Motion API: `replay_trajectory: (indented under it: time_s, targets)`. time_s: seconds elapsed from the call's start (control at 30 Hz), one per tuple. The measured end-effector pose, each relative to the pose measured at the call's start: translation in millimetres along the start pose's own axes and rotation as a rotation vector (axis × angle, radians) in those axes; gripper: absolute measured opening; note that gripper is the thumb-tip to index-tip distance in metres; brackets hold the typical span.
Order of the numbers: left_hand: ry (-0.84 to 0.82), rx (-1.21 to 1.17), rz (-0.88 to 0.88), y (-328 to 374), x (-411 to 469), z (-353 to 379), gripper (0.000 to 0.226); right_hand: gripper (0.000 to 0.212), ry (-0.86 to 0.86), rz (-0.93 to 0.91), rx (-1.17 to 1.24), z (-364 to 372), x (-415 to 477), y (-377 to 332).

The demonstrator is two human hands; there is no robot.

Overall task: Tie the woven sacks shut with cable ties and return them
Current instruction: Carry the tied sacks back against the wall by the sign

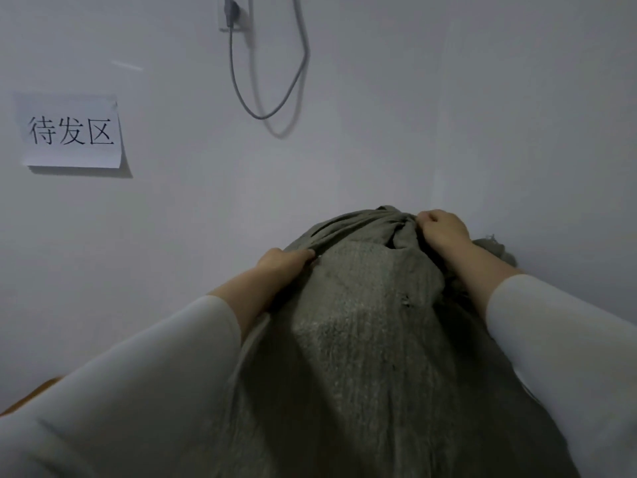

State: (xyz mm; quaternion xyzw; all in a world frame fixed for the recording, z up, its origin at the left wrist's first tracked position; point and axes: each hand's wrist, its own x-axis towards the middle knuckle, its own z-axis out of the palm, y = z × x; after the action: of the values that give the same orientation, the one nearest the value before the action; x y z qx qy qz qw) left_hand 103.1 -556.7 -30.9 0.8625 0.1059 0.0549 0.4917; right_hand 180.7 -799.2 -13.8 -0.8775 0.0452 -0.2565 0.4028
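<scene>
At the upper left of the frame a white paper sign (70,131) printed with black characters is stuck to the pale wall. At top centre a thin grey cable (263,117) loops down from a white wall socket (234,19).

In the lower centre, filling the bottom of the frame up to mid-height, is the grey-green woven sack (362,339), full and held up close to the wall. Its mouth is bunched into a twisted neck at its top, right of centre. No cable tie shows, so whether it is already cinched cannot be told; it may lie under the fingers. Judging by the gathered neck and the wall so close, the closing looks near done or done, with setting the sack back in its place yet to come.

The left hand (284,262), its arm in a white sleeve reaching in from the lower left, pinches a fold of cloth on the sack's left shoulder. The right hand (444,232), reaching in from the lower right, is clenched, knuckles up, around the gathered neck.
</scene>
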Motion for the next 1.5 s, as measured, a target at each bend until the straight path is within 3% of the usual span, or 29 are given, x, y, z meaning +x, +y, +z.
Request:
replay_trajectory:
  time_s: [0.1,0.23,0.33,0.43,0.53,0.6,0.77,0.97,1.5]
  targets:
    - [-0.089,-0.055,0.015,0.6,-25.9,-11.0,0.065,0.055,-0.068,-0.017,-0.073,-11.4,-30.1,-12.1]
    - [-0.172,-0.012,0.214,-12.2,-58.8,-21.0,0.062,0.062,-0.07,-0.155,-0.034,-23.8,-84.2,-37.0]
    - [-0.21,0.076,0.327,-34.3,-78.2,-28.6,0.072,0.066,-0.098,-0.299,0.028,-25.5,-133.4,-59.1]
    - [-0.142,0.276,0.379,-62.2,-88.7,-29.4,0.085,0.065,-0.103,-0.39,-0.205,-19.5,-189.6,-69.3]
    - [-0.05,0.431,0.38,-85.2,-99.7,-22.3,0.064,0.058,-0.156,-0.414,-0.494,-7.8,-234.1,-62.4]
    - [-0.026,0.408,0.357,-91.9,-105.5,-18.1,0.057,0.059,-0.161,-0.428,-0.496,1.0,-247.4,-55.5]
    - [-0.066,0.368,0.379,-97.8,-92.2,-13.3,0.067,0.051,-0.073,-0.49,-0.489,7.4,-233.3,-39.7]
    - [0.023,0.429,0.419,-88.7,-73.3,5.3,0.047,0.048,-0.089,-0.419,-0.402,14.5,-204.7,-29.4]
    - [0.063,0.438,0.414,-93.5,-63.8,14.5,0.048,0.043,-0.087,-0.425,-0.386,24.4,-203.2,-28.2]
